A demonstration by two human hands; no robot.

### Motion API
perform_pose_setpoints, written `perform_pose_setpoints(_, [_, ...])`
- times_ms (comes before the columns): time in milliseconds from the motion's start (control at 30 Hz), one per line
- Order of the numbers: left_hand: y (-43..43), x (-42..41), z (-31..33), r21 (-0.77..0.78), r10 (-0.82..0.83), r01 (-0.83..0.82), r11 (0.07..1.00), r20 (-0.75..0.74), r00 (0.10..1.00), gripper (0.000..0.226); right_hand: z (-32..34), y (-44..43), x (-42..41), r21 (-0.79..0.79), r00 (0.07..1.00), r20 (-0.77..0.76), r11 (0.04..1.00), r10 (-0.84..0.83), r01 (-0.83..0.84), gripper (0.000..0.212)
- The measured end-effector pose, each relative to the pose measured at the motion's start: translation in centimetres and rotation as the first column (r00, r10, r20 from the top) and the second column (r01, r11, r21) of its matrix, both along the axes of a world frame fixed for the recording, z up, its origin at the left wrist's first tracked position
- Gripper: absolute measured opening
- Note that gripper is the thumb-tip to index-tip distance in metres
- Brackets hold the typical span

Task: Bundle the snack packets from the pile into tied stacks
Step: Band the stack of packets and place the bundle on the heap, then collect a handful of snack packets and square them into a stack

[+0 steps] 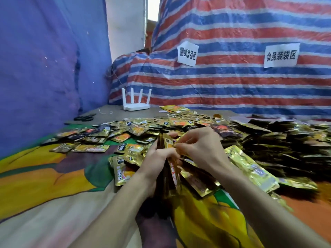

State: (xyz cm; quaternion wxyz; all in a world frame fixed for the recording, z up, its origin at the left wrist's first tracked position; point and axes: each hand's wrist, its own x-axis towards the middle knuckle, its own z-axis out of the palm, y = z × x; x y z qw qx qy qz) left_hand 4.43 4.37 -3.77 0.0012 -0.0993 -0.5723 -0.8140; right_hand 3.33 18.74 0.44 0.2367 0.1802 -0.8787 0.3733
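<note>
Starting at the far left of the table, scissors [84,118] and a thin white strand that looks like string [106,111] lie well apart from both hands, beyond the loose edge of the pile [179,122].

Nearer the middle, the left hand [157,159] is curled round a stack [167,173] of snack packets, gripping it from the left side. The stack stands on edge, and its long axis runs away from the person, from the wrist up toward the fingertips. No tie shows on it.

Just right of it, the right hand [200,145] reaches in from the right. Its fingers are bent and pinch a gold packet [169,143] against the far end of the stack, so the two hands almost touch there.

The pile lies ahead of the hands and spreads to both sides. Its left part is thin and scattered, while to the right it grows into dense dark heaps.

The next move seems to turn on seating that packet flat and in line with the stack's long axis. After that, further packets are nearest to the right hand, which is free to let go, while the left hand is busy clamping. The string, if it is that, lies on the left hand's side.
</note>
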Motion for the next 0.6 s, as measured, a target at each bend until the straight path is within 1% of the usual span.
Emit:
perform_pose_setpoints(67, [-0.5, -0.4, 0.1, 0.033, -0.084, 0.083, 0.996, 0.013, 0.996, 0.054, -0.8, 0.1, -0.4, -0.026, 1.0, -0.005, 0.999, 0.023, -0.023, 0.006])
perform_pose_setpoints(133, [-0.9, -0.6, 0.2, 0.139, -0.207, 0.199, 0.97, 0.043, 0.977, 0.061, -1.5, 0.6, -0.6, -0.12, 0.996, 0.059, 0.991, 0.07, -0.063, 0.005])
perform_pose_setpoints(200, [-1.2, -0.8, 0.3, 0.241, -0.332, 0.315, 0.918, 0.032, 0.943, 0.067, -1.7, 1.2, -0.6, -0.224, 0.983, 0.118, 0.968, 0.142, -0.112, 0.006])
perform_pose_setpoints(333, [-1.8, -0.7, 0.6, 0.401, -0.504, 0.49, 0.774, -0.078, 0.86, 0.064, -1.5, 2.8, -0.5, -0.374, 0.961, 0.139, 0.912, 0.237, -0.171, 0.007])
perform_pose_setpoints(400, [-1.8, -0.7, 0.6, 0.428, -0.528, 0.52, 0.739, -0.11, 0.842, 0.062, -1.4, 3.2, -0.5, -0.452, 0.932, 0.197, 0.872, 0.304, -0.189, 0.007])
perform_pose_setpoints(433, [-1.9, -0.7, 0.6, 0.432, -0.521, 0.516, 0.739, -0.119, 0.845, 0.064, -1.4, 3.3, -0.4, -0.516, 0.896, 0.232, 0.829, 0.379, -0.217, 0.007])
perform_pose_setpoints(500, [-2.0, -0.8, 0.4, 0.427, -0.496, 0.497, 0.756, -0.122, 0.86, 0.072, -1.0, 3.3, -0.2, -0.64, 0.785, 0.259, 0.709, 0.563, -0.297, 0.01])
perform_pose_setpoints(567, [-2.0, -0.9, 0.3, 0.413, -0.49, 0.487, 0.769, -0.108, 0.865, 0.074, -0.7, 3.4, 0.1, -0.727, 0.692, 0.223, 0.59, 0.686, -0.351, 0.012])
perform_pose_setpoints(600, [-2.0, -0.9, 0.2, 0.407, -0.491, 0.485, 0.774, -0.098, 0.866, 0.073, -0.6, 3.5, 0.1, -0.784, 0.652, 0.184, 0.51, 0.736, -0.354, 0.012])
